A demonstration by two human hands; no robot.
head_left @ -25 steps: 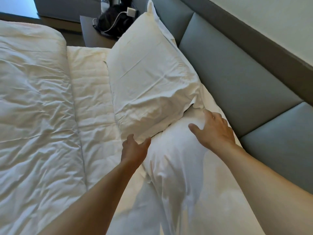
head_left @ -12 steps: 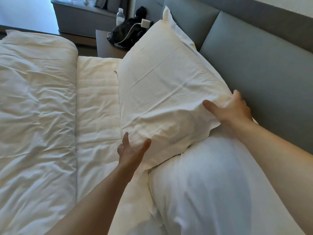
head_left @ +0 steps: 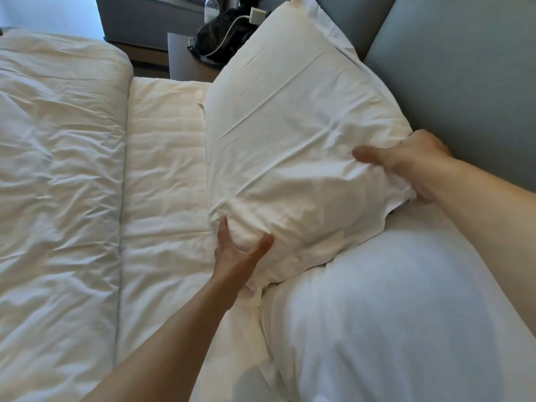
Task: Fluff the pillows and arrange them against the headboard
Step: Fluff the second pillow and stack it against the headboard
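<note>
I am gripping the soft, light far pillow (head_left: 290, 134) with both hands, left hand (head_left: 237, 250) pinching its near corner, right hand (head_left: 412, 166) closing on its headboard-side (head_left: 464, 82) corner.

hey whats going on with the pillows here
A person is making up a bed. Both hands grip the far pillow: the left hand clutches its near lower corner, and the right hand holds the corner by the grey headboard. That pillow overlaps a second pillow lying nearer. The duvet is folded back to the left.
</note>
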